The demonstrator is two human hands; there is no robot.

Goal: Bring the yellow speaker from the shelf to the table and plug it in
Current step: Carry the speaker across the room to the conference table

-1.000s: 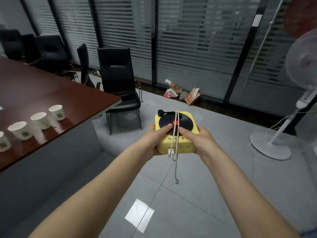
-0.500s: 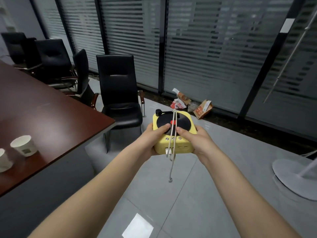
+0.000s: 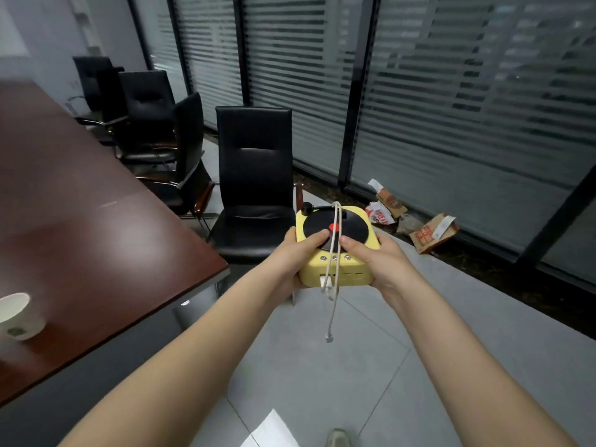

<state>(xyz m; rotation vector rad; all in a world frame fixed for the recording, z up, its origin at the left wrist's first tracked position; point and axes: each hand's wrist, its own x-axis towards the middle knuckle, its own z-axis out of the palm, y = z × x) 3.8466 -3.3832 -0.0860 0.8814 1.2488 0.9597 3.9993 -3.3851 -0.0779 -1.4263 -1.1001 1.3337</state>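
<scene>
Speaker (image 3: 350, 272), yellow like a toy record player, is up in the air: the left hand (image 3: 296, 253) grips it at 9 o'clock, the right hand (image 3: 377, 262) at 3 o'clock, and its white cable (image 3: 332, 304) hangs loose at 6 o'clock. The person has walked on, so the brown table (image 3: 96, 237) corner now sits right beside the arms at 9 o'clock. I think setting it down comes soon, and plugging in after.

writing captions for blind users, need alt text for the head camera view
A left hand and right hand hold a boxy yellow speaker with a dangling white cord over grey floor tiles, beside a reddish-brown table bearing a white paper cup.
</scene>
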